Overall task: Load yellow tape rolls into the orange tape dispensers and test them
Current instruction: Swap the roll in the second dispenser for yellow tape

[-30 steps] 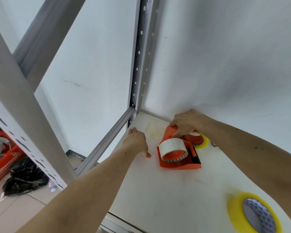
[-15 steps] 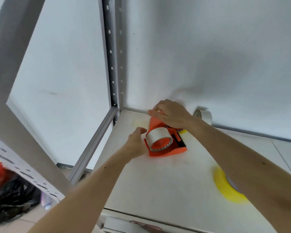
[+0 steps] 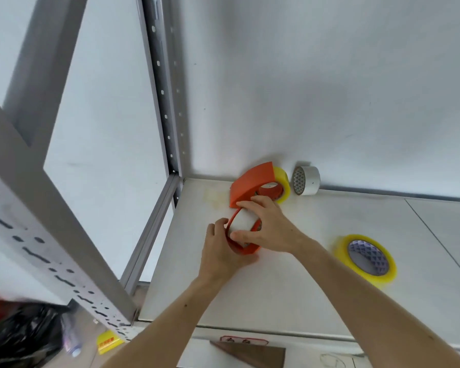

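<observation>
Bright even daylight, soft shadows on the white wall (image 3: 329, 88), wide-angle edge bending, motion blur lower left

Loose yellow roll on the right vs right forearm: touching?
Apart. Head view shows bare shelf between the yellow roll and the forearm.

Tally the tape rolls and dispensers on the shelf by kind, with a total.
Orange tape dispensers: 2, one held in both hands, one by the wall
Yellow tape rolls: 2, one loose, one in the wall dispenser
White tape rolls: 2, one loose, one in the held dispenser
Total: 6
</observation>
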Action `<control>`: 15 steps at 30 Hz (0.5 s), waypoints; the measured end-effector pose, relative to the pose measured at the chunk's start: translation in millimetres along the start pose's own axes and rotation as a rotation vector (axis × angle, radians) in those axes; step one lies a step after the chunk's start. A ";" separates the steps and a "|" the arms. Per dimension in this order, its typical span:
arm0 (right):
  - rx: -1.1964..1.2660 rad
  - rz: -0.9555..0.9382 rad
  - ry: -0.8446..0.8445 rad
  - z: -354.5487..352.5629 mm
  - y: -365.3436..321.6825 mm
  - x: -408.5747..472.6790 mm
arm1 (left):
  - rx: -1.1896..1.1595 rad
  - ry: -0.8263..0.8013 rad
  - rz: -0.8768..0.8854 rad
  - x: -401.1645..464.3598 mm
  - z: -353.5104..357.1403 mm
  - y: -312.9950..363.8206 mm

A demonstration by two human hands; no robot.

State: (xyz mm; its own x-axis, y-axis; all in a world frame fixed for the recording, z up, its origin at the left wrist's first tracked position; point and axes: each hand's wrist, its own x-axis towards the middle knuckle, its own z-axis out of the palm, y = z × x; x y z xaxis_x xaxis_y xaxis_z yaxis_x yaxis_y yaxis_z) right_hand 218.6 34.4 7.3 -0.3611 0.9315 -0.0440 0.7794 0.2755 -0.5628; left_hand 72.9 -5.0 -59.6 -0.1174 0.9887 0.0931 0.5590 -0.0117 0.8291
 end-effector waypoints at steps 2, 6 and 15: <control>0.103 0.063 0.036 15.5 -0.6 -7.0 | -0.017 0.018 -0.008 -9.1 2.3 -1.6; 0.232 0.122 0.181 30.3 0.6 -14.1 | -0.063 -0.066 -0.027 -14.2 -2.0 -7.7; 0.710 0.166 0.159 13.8 4.1 -18.5 | -0.056 -0.414 0.021 12.1 -23.1 -15.4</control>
State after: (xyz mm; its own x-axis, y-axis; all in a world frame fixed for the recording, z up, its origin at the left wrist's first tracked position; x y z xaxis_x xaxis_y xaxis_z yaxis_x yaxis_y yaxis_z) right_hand 221.4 15.0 -5.6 -0.1472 0.9854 -0.0856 0.2799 -0.0415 -0.9591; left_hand 43.8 3.7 -58.5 0.2396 0.9647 -0.1097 0.5109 -0.0292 0.8591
